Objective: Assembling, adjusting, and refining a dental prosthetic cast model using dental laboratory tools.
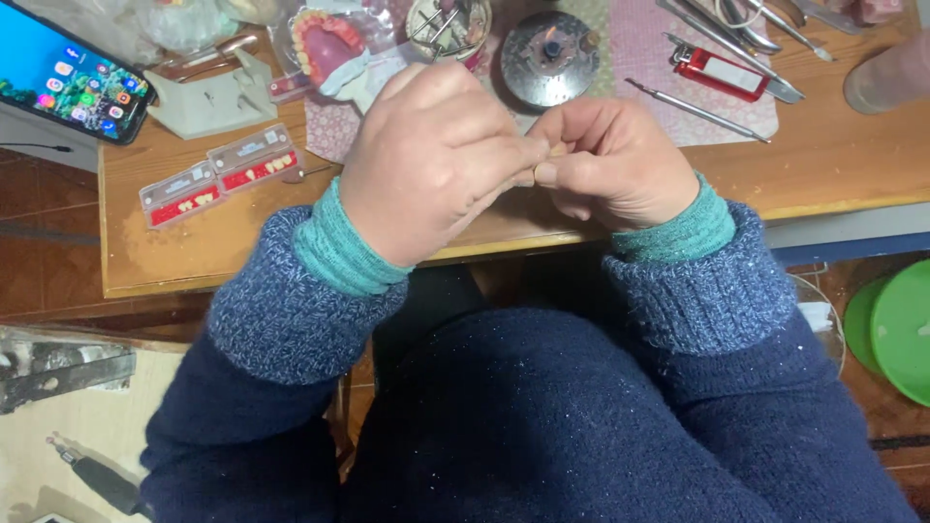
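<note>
Blue knitted sleeves (291, 320) are framing both hands above the wooden bench (833, 155). Left hand (431, 160) and right hand (615, 160) are pinching together on a tiny pale piece (554, 152), mostly hidden; it looks light, hard and easily dropped, best held by fingertips. Tooth strips (218, 174), a denture model (329, 48) and lighter (719, 73) are lying beyond.

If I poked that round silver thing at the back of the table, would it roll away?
Probably not. The round silver thing lies flat like a disc on the pink cloth, so a poke would likely just slide it. It looks like metal, so probably stiff and a bit heavy for its size. Both hands are busy elsewhere.
</note>
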